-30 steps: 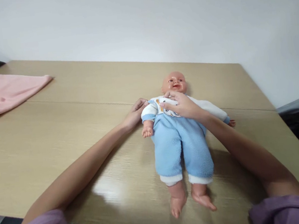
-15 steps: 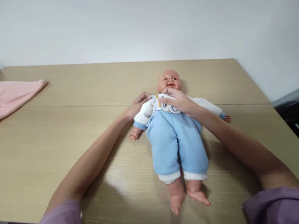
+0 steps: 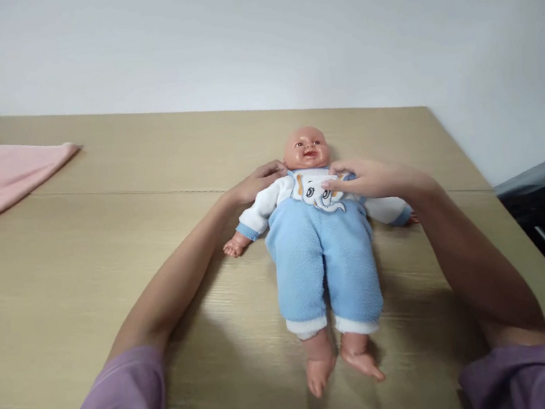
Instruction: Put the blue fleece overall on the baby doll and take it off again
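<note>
A bald baby doll [image 3: 306, 145] lies on its back on the table, feet towards me. It wears blue fleece overalls [image 3: 298, 260] with white sleeves and an elephant face [image 3: 320, 191] on the bib. My left hand [image 3: 262, 180] rests at the doll's shoulder on the left, fingers stretched towards its neck; the thumb is hidden. Over the bib's right side lies my right hand [image 3: 370, 177], thumb and fingers apart, touching the cloth by the blue strap. It partly covers the doll's shoulder there.
A pink cloth [image 3: 3, 176] lies at the table's left side. The light wooden table [image 3: 112, 262] has a seam across it and meets a white wall [image 3: 253, 36] behind. A dark object [image 3: 544, 219] stands beyond the right edge.
My right hand has moved right across the bib, uncovering the elephant face. My left hand has shifted slightly towards the doll's neck. The doll's arm on the left has swung slightly outward.
</note>
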Motion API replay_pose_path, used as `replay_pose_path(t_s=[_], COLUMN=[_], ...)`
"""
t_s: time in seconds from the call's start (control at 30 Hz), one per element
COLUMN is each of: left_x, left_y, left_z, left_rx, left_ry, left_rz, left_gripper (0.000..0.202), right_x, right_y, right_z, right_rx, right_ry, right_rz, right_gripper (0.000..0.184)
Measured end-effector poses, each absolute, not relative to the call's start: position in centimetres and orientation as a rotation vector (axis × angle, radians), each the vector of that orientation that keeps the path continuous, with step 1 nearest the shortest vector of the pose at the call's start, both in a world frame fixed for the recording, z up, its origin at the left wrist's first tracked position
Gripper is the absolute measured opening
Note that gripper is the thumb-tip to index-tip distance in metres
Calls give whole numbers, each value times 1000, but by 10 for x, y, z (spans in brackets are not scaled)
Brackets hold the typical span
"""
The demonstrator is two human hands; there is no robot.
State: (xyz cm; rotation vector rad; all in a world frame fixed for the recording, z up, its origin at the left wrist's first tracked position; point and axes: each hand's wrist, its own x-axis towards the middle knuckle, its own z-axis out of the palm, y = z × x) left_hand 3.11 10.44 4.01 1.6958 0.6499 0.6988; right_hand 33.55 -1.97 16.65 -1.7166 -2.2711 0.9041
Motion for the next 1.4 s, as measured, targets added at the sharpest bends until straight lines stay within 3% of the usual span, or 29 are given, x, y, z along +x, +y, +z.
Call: replay_pose_path(t_s=[0.27, 0.43, 0.53, 0.77, 0.9, 1.2, 1.27, 1.4], left_x=[4, -16, -21, -8, -7, -9, -10, -6], left_y=[78, 40, 31, 29, 30, 44, 42, 26], left_z=[108, 150, 154, 146, 148, 132, 129, 137], left_rx=[2301, 2402, 2457, 2472, 2520, 2570, 2643, 2763], left_ry=[899, 705, 680, 927, 813, 992, 1051, 1127], left_rz=[606, 66, -145, -233, -299, -118, 2, 364], left_gripper=[31, 30, 26, 27, 10, 8, 4, 17], right_x=[344, 350, 350, 347, 348, 360, 366, 396], right_y=[-14, -11, -12, -12, -12, -12, -17, -43], right_z=[160, 155, 154, 149, 149, 152, 147, 126], right_rx=[-1783, -1718, -1735, -1719, -1718, -1606, -1576, -1577], right_ry=[-2331, -2296, -2304, -2289, -2329, -2303, -2228, -2079], right_rz=[928, 963, 954, 963, 963, 1028, 1000, 769], right_gripper=[67, 71, 73, 72, 73, 76, 70, 71])
